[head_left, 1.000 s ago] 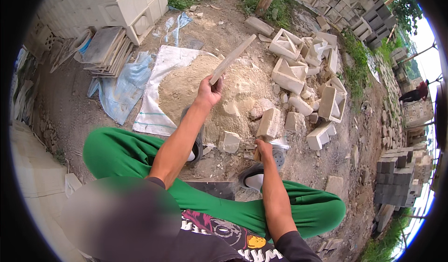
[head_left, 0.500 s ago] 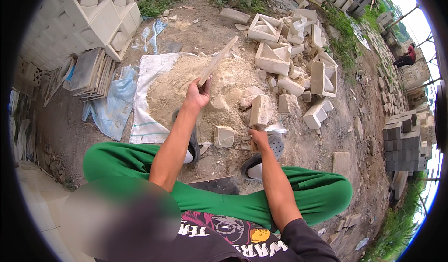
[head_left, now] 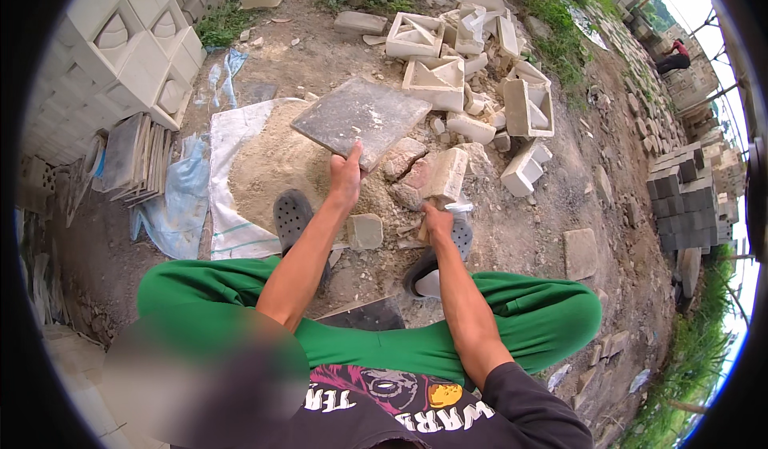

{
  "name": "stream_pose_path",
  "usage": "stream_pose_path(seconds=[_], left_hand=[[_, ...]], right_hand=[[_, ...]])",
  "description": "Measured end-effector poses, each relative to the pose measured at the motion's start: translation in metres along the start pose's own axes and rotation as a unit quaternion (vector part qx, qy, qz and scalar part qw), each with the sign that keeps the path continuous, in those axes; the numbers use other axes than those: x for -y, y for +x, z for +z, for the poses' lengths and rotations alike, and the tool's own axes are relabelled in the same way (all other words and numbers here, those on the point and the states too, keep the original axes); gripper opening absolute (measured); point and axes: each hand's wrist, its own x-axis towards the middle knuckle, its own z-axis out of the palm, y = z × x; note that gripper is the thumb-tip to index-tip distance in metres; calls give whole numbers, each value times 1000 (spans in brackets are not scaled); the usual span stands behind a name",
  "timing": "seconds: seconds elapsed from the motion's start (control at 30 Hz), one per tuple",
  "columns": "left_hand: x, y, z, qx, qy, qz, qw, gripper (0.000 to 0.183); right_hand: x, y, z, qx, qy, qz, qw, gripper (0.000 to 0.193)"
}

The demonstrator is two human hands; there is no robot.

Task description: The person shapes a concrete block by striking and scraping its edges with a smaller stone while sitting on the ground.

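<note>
My left hand (head_left: 346,179) grips the near edge of a flat, square grey board (head_left: 364,117), dusted with pale spots. The board is tilted above a heap of sandy powder (head_left: 264,165) spread on a white woven sack (head_left: 228,185). My right hand (head_left: 437,222) is closed around the wooden handle of a tool (head_left: 459,207) with a shiny metal part, beside my right shoe; its full shape is hidden. Just beyond that hand stands a pale block (head_left: 446,173). A squarish pale chunk (head_left: 365,231) lies between my feet.
Broken hollow blocks (head_left: 436,81) are piled at the far right. Stacked pale blocks (head_left: 128,37), leaning boards (head_left: 132,157) and blue plastic sheeting (head_left: 176,209) are on the left. A flat slab (head_left: 579,253) lies to the right. A person (head_left: 674,57) sits far off.
The board in my left hand has turned from edge-on to showing its broad face. My right hand stays low with the tool. The whole view has shifted slightly.
</note>
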Motion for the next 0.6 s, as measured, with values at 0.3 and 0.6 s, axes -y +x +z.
stream_pose_path(seconds=[0.3,0.6], left_hand=[[86,-13,-6,122,124,-44,984,31],[113,-11,-11,103,369,-135,914,53]], right_hand=[[5,14,-20,-90,170,-45,980,32],[-29,20,-15,-56,70,-18,996,28]])
